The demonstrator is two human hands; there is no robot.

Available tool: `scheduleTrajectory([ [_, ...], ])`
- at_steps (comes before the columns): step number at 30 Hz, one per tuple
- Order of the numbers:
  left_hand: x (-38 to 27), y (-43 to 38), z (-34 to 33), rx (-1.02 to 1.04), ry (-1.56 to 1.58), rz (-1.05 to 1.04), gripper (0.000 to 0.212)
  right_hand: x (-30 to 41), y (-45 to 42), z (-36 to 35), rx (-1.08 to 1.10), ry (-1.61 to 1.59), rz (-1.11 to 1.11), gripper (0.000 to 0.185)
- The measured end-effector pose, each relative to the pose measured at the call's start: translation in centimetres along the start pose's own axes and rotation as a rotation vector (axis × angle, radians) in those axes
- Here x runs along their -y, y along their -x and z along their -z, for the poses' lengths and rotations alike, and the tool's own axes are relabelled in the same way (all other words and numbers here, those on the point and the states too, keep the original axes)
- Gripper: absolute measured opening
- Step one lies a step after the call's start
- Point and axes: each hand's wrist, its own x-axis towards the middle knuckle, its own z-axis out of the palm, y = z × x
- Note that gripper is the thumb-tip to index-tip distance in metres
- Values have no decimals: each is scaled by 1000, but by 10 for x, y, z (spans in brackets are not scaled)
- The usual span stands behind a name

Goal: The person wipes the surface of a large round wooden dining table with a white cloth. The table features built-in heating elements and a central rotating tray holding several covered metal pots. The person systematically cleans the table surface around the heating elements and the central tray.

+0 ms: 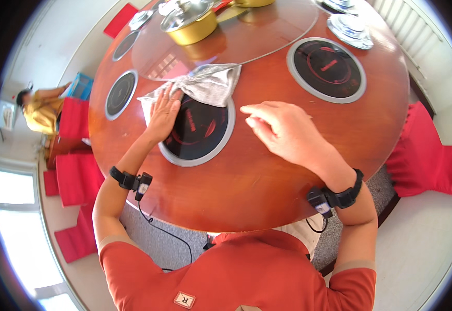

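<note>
A grey-and-white cloth (210, 83) lies bunched over the far part of an induction cooktop (194, 134) set into the round wooden table (245, 186). My left hand (164, 112) is spread flat on the cloth's left end, at the cooktop's left rim. The cloth's far side meets the edge of a glass turntable (264, 50). Just right of this cooktop, my right hand (284, 130) hovers above bare wood, apart from the cloth. Its fingers are bent, with a gap between thumb and forefinger and nothing held.
On the turntable stands a gold pot (193, 33) with a glass lid. Stacked dishes (350, 31) sit beyond another cooktop (327, 70) at right. Red-covered chairs (420, 155) surround the table. A person (43, 110) is at the far left beside a blue crate (80, 86).
</note>
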Motion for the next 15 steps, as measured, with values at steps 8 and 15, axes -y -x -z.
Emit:
scheduleTrajectory([
  [8,163,155,9,-153,-171,477,59,2,3,-3,110,-59,-82,22],
  [15,-19,239,10,-77,-277,363,58,11,5,-11,246,-55,-116,24],
])
